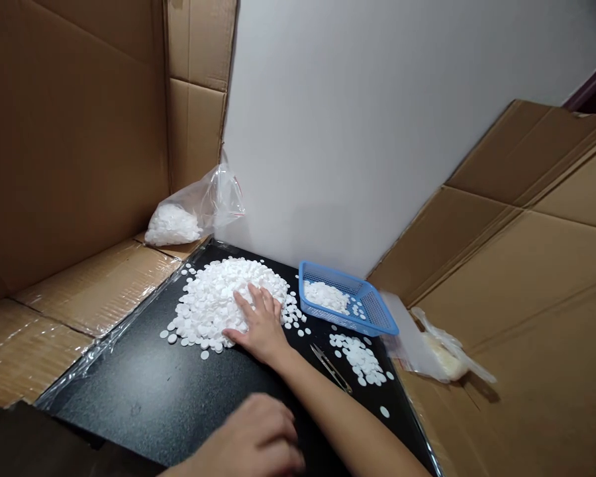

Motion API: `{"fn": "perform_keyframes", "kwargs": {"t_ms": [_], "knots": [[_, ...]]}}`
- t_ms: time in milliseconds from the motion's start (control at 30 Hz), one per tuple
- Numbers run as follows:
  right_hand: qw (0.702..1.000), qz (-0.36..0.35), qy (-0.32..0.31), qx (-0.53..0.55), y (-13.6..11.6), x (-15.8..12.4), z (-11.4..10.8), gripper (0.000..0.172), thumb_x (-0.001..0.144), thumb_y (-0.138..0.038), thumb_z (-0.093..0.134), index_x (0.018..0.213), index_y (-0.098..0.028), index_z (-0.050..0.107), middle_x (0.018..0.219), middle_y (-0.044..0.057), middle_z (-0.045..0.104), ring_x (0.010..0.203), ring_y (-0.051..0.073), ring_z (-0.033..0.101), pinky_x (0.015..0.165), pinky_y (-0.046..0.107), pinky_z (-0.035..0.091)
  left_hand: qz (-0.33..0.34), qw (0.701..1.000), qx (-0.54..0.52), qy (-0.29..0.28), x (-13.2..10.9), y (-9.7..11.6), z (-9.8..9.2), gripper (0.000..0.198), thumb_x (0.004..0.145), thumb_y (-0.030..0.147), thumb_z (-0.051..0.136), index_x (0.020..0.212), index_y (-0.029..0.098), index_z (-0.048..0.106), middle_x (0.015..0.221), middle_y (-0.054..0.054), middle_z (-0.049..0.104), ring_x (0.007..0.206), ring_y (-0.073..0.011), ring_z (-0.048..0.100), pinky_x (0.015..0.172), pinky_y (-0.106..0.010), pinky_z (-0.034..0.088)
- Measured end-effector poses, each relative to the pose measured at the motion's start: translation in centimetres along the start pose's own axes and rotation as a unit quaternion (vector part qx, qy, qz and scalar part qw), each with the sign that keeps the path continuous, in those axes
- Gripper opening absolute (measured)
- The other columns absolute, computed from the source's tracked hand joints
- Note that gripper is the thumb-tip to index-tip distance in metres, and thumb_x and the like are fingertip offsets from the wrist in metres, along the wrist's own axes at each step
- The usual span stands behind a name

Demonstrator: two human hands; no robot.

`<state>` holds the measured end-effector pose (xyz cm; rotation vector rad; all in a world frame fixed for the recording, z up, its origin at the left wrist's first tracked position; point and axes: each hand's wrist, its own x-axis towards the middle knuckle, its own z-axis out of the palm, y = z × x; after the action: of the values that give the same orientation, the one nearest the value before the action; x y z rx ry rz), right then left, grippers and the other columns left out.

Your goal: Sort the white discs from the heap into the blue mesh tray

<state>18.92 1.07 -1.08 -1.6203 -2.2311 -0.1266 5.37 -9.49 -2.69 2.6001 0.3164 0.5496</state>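
Observation:
A big heap of small white round discs (213,298) lies on the black tabletop (144,404). My right hand (263,331) rests on the heap's near right side, fingers spread and touching the discs. Closer to me, my left hand (253,437) hovers over the front of the table, somewhat blurred. Its fingers are curled in, and whatever they hold, if anything, is hidden. Right of the heap stands a blue plastic basket (377,318) with more white discs inside. A smaller group of discs (362,361) is spread in front of the basket, beside a pair of thread snips (330,368).
A clear plastic bag (173,224) with white contents sits at the back left on cardboard. Another plastic bag (442,354) lies beyond the right edge. Cardboard walls (69,132) stand left and right, with a pale wall (357,132) behind. One stray disc (385,412) lies near the right edge.

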Motion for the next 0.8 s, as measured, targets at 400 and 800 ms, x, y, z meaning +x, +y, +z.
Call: {"fn": "perform_keyframes", "kwargs": {"t_ms": [400, 800], "knots": [[0.996, -0.056, 0.032, 0.057, -1.3, -4.0, -0.8, 0.029, 0.095, -0.034, 0.060, 0.123, -0.026, 0.062, 0.120, 0.009, 0.060, 0.105, 0.026, 0.050, 0.095, 0.042, 0.045, -0.308, 0.875, 0.334, 0.168, -1.9, -6.4, -3.8, 0.089, 0.084, 0.063, 0.062, 0.155, 0.020, 0.030, 0.162, -0.022, 0.025, 0.150, -0.0469, 0.012, 0.108, -0.078, 0.014], [0.985, -0.088, 0.027, 0.147, 0.5, -10.2, -2.7, 0.048, 0.087, -0.021, 0.071, 0.131, -0.017, 0.052, 0.115, 0.013, 0.059, 0.098, 0.025, 0.056, 0.089, 0.039, 0.053, -0.221, 0.911, 0.319, 0.141, -2.3, -5.2, -3.3, 0.083, 0.092, 0.071, 0.038, 0.157, 0.020, 0.026, 0.161, -0.020, 0.029, 0.150, -0.0378, 0.023, 0.117, -0.065, 0.013]]}}
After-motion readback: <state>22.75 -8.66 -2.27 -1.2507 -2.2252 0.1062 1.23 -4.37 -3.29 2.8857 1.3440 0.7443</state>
